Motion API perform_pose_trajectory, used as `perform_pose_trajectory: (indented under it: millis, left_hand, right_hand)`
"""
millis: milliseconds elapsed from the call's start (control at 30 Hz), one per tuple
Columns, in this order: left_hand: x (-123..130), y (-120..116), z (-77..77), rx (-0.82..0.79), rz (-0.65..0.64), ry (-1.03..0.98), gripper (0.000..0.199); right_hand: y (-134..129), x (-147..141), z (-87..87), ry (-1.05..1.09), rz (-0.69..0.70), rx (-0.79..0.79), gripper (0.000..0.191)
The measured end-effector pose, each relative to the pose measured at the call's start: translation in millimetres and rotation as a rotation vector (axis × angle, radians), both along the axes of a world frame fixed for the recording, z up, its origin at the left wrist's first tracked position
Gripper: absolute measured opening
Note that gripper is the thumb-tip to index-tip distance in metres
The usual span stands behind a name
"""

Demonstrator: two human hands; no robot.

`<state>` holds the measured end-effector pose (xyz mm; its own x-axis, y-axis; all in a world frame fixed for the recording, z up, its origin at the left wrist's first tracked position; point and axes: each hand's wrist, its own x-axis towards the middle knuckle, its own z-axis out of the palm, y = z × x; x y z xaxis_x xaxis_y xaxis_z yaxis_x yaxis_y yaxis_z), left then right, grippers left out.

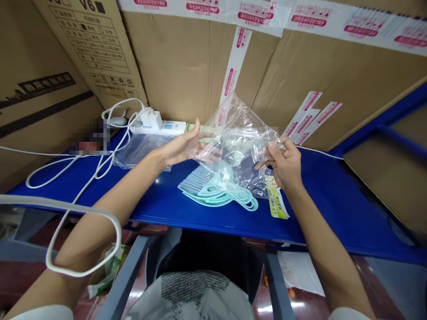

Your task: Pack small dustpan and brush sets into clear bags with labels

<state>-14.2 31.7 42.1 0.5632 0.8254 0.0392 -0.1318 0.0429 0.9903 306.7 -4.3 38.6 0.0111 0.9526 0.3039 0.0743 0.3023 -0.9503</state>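
Note:
A clear plastic bag (245,133) is held up above the blue table, crinkled and see-through. My right hand (285,162) pinches its right edge between thumb and fingers. At the bag's left side is my left hand (187,146), thumb up and fingers stretched out; the film overlaps its fingertips, and whether they are inside or behind it I cannot tell. Below the bag lies a mint-green hand brush and dustpan set (216,191), bristles to the left and looped handles to the right. A yellow-green printed card (276,202) rests beside it, under my right wrist.
Flat clear plastic bags (140,149) lie on the left of the blue table (333,204). Behind them are a white power strip (171,127) with a plugged-in charger and looping white cables (100,164). Tape strips (305,113) hang on the large cardboard box (180,62) at the back.

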Motion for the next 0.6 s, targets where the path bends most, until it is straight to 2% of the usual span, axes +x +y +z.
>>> perform_pose_trajectory:
  millis: [67, 200, 333, 400, 467, 533, 600]
  left_hand:
    - [6.0, -5.2, -2.5, -0.011, -0.05, -0.003, 0.067]
    - [13.2, -6.0, -12.4, 0.028, 0.085, -0.051, 0.044]
    - [19.8, -6.7, -13.9, 0.048, 0.207, -0.192, 0.061]
    - [23.5, -8.6, -12.9, 0.062, 0.291, -0.255, 0.066]
    - [26.7, -10.6, -12.3, 0.075, 0.361, -0.297, 0.069]
    - [29.4, -12.3, -12.3, 0.092, 0.38, -0.333, 0.072]
    - [31.9, -14.3, -12.7, 0.098, 0.343, -0.366, 0.071]
  right_hand:
    - [-1.4, -1.7, -2.0, -0.025, -0.021, 0.009, 0.051]
    - [-2.1, -3.7, -4.0, -0.026, -0.072, 0.038, 0.051]
    - [-1.7, -2.4, -4.5, 0.001, -0.049, 0.072, 0.055]
    - [-2.1, -1.3, -5.4, -0.035, 0.02, 0.089, 0.064]
    - [-3.3, -1.2, -7.5, -0.112, 0.106, 0.113, 0.083]
    - [-5.3, -2.2, -10.6, -0.202, 0.148, 0.162, 0.1]
    - [-7.6, -4.3, -14.3, -0.27, 0.128, 0.221, 0.102]
